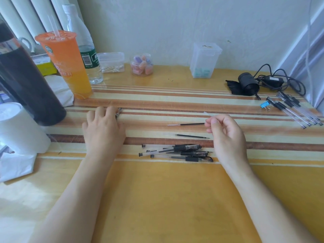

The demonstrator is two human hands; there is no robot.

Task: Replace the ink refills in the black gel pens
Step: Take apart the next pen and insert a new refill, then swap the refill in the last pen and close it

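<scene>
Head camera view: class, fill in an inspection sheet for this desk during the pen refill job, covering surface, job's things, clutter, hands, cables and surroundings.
Surface: table with a yellow striped covering.
Job's things: pile of black gel pens at centre; two loose refills just beyond it; more pens far right.
Clutter: orange drink cup, water bottle, blue binder clip, paper roll.
Hands: left hand flat on the table, fingertips at a dark pen part; right hand pinches a thin clear piece, blurred.
Cables: black cable coiled beside a black device.
Surroundings: pale wall behind.
</scene>
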